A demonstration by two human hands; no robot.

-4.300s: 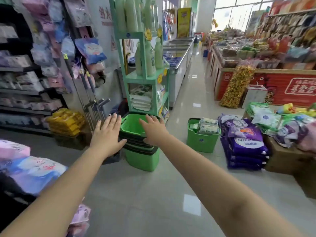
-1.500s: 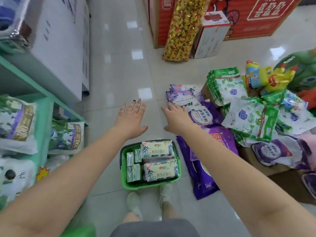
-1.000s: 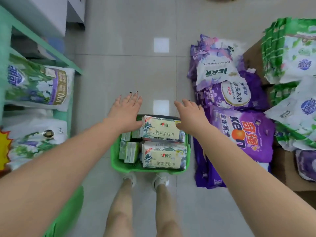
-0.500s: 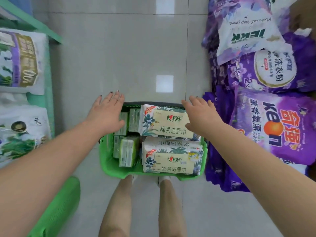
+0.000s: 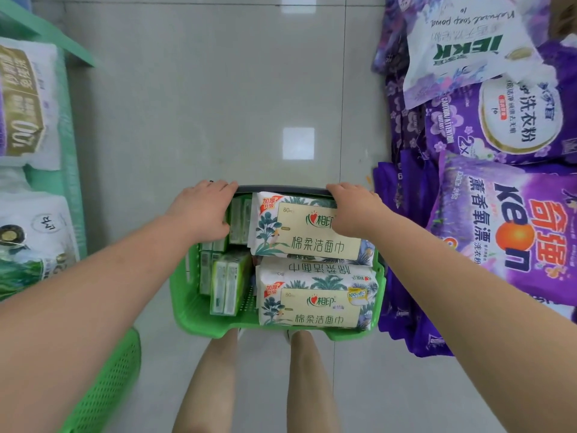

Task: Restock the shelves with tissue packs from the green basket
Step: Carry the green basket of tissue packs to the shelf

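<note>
Green plastic marks the basket standing on the tiled floor directly in front of the person's legs, with purple detergent bags piled just to its right and a mint shelf unit of bagged goods to its left. Half a second ago both hands hovered open above the far rim; now they have come down onto it. The left hand curls over the far-left corner, fingers hooked past the dark far edge and thumb against the small green packs. The right hand rests at the far-right corner, partly on the upper large tissue pack. Each grip looks closed around the rim or handle, though the fingertips are hidden beyond the edge, so whether they clasp the handle itself cannot be told.

All the stock is in the basket: two big white tissue packs, the nearer one lying flat, and the small green packs standing along the left side. Nothing has reached a shelf yet. The change suggests the reach is over and a lift or drag of the whole basket comes next, so restocking proper has barely begun. A second green basket sits at the near left.
</note>
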